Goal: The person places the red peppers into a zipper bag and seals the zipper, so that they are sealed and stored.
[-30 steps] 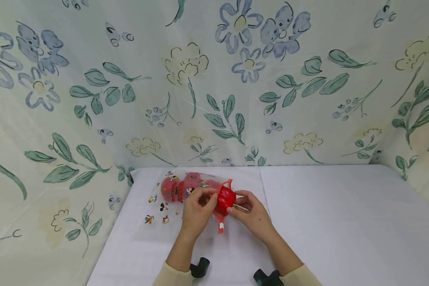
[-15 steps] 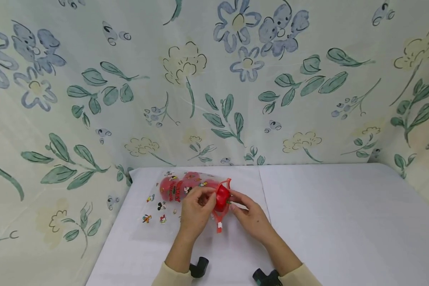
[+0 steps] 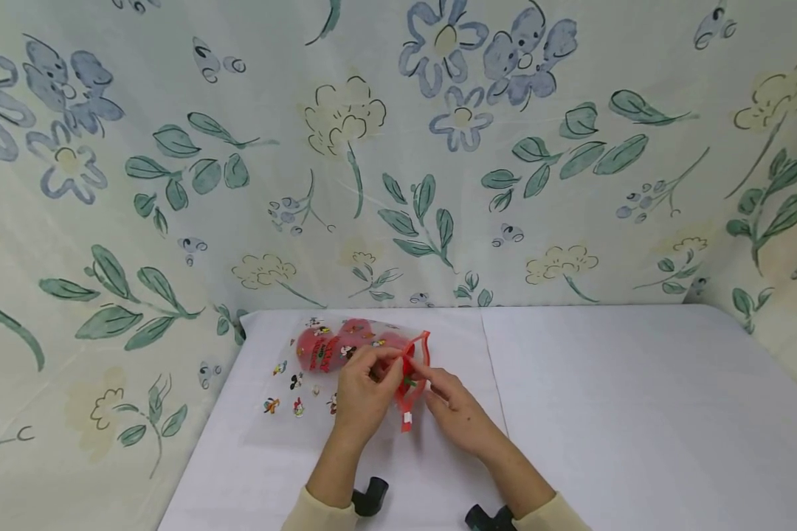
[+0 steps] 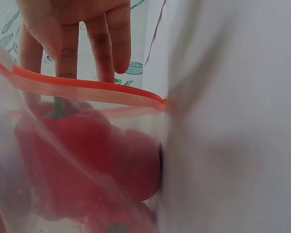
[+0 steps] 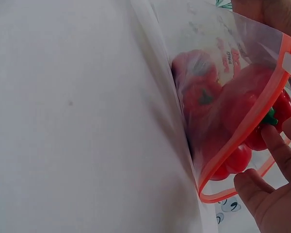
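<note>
A clear zip bag [image 3: 315, 391] with an orange-red rim and cartoon prints lies on the table, holding several red bell peppers [image 3: 315, 346]. My left hand [image 3: 367, 387] pinches the bag's rim at its mouth. My right hand [image 3: 461, 413] is at the opening, its fingers extended toward a red bell pepper [image 5: 285, 104] with a green stem. In the right wrist view, one fingertip touches that pepper beside the stem. Through the plastic in the left wrist view, this pepper [image 4: 68, 155] sits just inside the mouth, near other peppers.
A white slider [image 5: 289, 63] sits on the bag's rim. The white table [image 3: 637, 413] stretches to the right. Behind it hangs a floral cloth [image 3: 398, 184]. Black wrist devices [image 3: 370, 496] are by both forearms.
The red bell pepper has moved left into the bag's mouth. My right hand has followed it left and loosened its grip on it. The left hand stays at the rim.
</note>
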`<state>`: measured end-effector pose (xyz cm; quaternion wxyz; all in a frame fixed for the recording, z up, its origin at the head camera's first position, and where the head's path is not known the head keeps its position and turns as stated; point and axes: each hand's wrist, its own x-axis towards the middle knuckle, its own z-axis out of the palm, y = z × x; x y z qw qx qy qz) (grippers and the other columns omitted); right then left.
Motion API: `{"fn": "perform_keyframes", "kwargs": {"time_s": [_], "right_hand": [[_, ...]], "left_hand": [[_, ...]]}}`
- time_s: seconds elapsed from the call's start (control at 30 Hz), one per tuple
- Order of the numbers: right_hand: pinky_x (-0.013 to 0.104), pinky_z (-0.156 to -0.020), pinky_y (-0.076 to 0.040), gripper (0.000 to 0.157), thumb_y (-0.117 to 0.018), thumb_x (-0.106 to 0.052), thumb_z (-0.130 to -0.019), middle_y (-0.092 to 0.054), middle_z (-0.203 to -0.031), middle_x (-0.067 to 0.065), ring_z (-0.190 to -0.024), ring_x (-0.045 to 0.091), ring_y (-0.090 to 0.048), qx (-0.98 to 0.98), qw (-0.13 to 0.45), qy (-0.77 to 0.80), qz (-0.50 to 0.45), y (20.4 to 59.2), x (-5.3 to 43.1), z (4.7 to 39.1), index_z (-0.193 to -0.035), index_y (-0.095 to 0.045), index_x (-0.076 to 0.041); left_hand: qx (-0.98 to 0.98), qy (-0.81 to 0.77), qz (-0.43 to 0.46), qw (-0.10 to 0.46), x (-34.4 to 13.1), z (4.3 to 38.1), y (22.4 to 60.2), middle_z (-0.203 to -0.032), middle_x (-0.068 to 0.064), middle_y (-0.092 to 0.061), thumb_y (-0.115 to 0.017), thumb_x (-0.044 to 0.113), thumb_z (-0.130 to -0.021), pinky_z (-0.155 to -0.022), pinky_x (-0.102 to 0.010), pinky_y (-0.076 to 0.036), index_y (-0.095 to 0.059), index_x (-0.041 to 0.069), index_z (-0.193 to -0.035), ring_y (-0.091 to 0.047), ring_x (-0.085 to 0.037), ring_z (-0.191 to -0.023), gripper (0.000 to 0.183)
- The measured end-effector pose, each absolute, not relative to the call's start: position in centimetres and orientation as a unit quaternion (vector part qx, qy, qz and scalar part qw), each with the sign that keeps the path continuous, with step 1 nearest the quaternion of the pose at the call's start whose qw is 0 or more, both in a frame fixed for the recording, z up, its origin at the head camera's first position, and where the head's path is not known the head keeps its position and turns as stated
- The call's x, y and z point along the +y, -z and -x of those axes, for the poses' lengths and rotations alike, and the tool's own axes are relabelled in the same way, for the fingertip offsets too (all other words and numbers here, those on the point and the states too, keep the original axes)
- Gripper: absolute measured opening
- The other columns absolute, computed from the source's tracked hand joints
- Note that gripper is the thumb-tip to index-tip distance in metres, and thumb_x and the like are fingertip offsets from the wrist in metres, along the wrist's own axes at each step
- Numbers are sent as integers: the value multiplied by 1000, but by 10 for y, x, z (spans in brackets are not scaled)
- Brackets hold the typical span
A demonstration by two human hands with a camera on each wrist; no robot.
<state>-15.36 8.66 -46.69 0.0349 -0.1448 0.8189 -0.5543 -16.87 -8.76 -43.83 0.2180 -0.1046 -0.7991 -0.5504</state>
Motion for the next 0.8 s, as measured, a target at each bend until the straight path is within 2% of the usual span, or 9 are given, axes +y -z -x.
{"fn": "perform_keyframes", "kwargs": {"time_s": [0.2,0.43,0.63,0.8], "right_hand": [[65,-118,-27,60,-48,2,-99,-50,-153,6,-148,34,-32,822,59,541,168,469,81,149,-154,-47,-22],[66,-118,-26,53,-47,-4,-101,-53,-147,0,-151,32,-25,835,85,523,149,469,78,149,-148,-54,-25],[66,-117,-27,46,-47,-1,-99,-54,-147,2,-147,36,-29,858,61,475,186,472,74,149,-140,-62,-15],[66,-117,-30,45,-48,-3,-99,-50,-151,3,-147,35,-30,862,55,470,183,472,73,147,-140,-61,-15]], "left_hand": [[-801,547,109,219,-87,167,438,-80,4,-60,-77,9,-87,-58,-20,-47,-79,13,-95,-53,-11,-71,10],[-802,543,106,224,-86,168,437,-83,5,-64,-77,10,-87,-59,-20,-48,-80,14,-96,-54,-10,-73,11],[-805,540,105,221,-86,168,436,-87,4,-68,-78,10,-86,-62,-20,-48,-80,14,-96,-55,-10,-75,10],[-818,524,99,215,-85,167,434,-87,5,-67,-78,11,-87,-61,-20,-47,-80,16,-96,-54,-10,-74,10]]}}
